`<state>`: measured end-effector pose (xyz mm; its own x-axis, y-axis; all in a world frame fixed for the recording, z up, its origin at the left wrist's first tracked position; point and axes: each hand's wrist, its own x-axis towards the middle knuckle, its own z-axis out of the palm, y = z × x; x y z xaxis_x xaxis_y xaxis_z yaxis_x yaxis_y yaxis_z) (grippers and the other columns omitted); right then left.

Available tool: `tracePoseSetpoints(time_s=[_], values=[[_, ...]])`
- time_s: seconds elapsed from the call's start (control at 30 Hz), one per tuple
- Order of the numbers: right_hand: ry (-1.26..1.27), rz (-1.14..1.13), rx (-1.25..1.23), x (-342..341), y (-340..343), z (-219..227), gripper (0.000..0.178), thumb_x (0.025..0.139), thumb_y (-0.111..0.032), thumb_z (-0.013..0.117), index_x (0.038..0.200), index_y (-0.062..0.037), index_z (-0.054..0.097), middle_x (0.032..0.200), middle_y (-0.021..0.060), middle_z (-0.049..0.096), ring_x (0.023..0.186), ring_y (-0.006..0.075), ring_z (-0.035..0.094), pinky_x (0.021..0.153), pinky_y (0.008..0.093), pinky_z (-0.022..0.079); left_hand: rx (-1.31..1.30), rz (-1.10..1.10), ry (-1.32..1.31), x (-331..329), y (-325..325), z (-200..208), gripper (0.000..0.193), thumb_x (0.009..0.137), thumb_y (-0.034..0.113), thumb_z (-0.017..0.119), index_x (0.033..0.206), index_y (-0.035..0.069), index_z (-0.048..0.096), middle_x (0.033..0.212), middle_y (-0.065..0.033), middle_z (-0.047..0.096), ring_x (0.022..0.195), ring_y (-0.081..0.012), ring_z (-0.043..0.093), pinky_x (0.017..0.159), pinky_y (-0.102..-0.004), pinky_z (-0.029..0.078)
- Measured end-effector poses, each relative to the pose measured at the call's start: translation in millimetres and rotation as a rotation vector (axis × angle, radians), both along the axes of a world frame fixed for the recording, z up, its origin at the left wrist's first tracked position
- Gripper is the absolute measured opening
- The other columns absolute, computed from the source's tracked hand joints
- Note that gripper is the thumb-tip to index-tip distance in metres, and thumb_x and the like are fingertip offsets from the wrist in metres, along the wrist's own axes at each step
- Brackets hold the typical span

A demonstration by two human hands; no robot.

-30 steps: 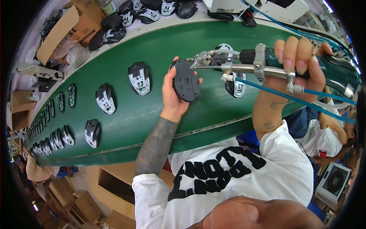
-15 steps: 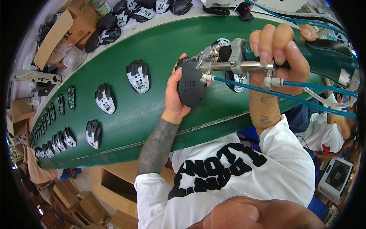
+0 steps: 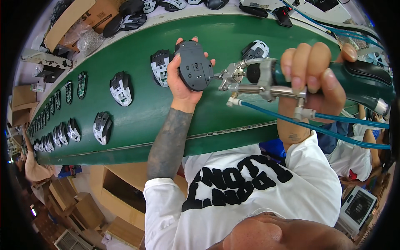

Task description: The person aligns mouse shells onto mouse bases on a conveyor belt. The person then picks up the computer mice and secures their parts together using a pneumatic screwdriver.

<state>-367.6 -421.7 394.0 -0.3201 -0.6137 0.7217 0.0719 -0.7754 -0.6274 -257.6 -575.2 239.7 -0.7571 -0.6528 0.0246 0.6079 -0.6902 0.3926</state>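
Observation:
My left hand (image 3: 182, 91) is closed around a dark computer mouse (image 3: 195, 66), underside up, with its screw holes and recesses showing. A green powered screwdriver (image 3: 357, 85) with a metal feed head and blue air hoses is gripped in my right hand (image 3: 313, 75). Its bit end (image 3: 217, 76) lies at the right edge of the mouse; whether they touch, I cannot tell. Just left of my left hand, a part-assembled mouse (image 3: 160, 66) rests on the green conveyor belt (image 3: 150, 121), partly hidden by the fingers. Another such mouse (image 3: 255, 50) lies beyond the screwdriver head.
More open mouse shells (image 3: 121, 88) and a row of green circuit boards (image 3: 82, 85) stretch along the belt to the left. Finished-looking mice (image 3: 129, 21) stand on the far ledge. Cardboard boxes (image 3: 125, 196) are below the near edge. Another person (image 3: 354, 162) sits at the right.
My left hand has moved left with the mouse. The screwdriver's head, which overlapped the mouse's upper right side, is now off at its right edge. The whole view has shifted somewhat.

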Motion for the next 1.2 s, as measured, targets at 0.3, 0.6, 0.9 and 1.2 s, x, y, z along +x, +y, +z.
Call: tracePoseSetpoints(time_s=[0.3,0.6,0.9,1.2], values=[[-0.074,-0.077,0.084,7,-5,-4,0.048,0.083,-0.006,0.054,0.128,-0.0178,0.040,0.065,0.0038,0.045,0.056,0.0178,0.049,0.063,0.0380,0.043,-0.001,0.028,-0.017,5,-1,8,0.049,0.088,0.034,0.048,0.134,0.019,0.042,0.134,-0.0120,0.046,0.099,-0.0299,0.057,0.089,-0.0536,0.047],[-0.055,-0.071,0.052,4,-6,1,0.047,0.084,-0.007,0.052,0.128,-0.0198,0.040,0.065,0.0035,0.043,0.057,0.0177,0.049,0.062,0.0377,0.042,-0.048,0.085,-0.125,8,-3,11,0.047,0.092,0.031,0.049,0.135,0.019,0.037,0.130,-0.0081,0.046,0.099,-0.0246,0.055,0.087,-0.0493,0.050],[0.025,-0.001,0.070,8,-11,3,0.038,0.086,-0.007,0.045,0.122,-0.0163,0.043,0.068,0.0017,0.043,0.062,0.0154,0.048,0.066,0.0350,0.039,-0.028,0.077,-0.089,10,0,14,0.042,0.093,0.033,0.046,0.133,0.019,0.041,0.130,-0.0108,0.047,0.101,-0.0290,0.056,0.090,-0.0543,0.047],[-0.016,-0.020,0.074,14,-13,1,0.031,0.086,-0.007,0.047,0.115,-0.0161,0.043,0.067,0.0017,0.043,0.061,0.0158,0.048,0.066,0.0356,0.040,0.041,0.047,0.007,11,6,13,0.042,0.092,0.034,0.047,0.131,0.019,0.042,0.129,-0.0102,0.048,0.101,-0.0293,0.056,0.090,-0.0534,0.046]])
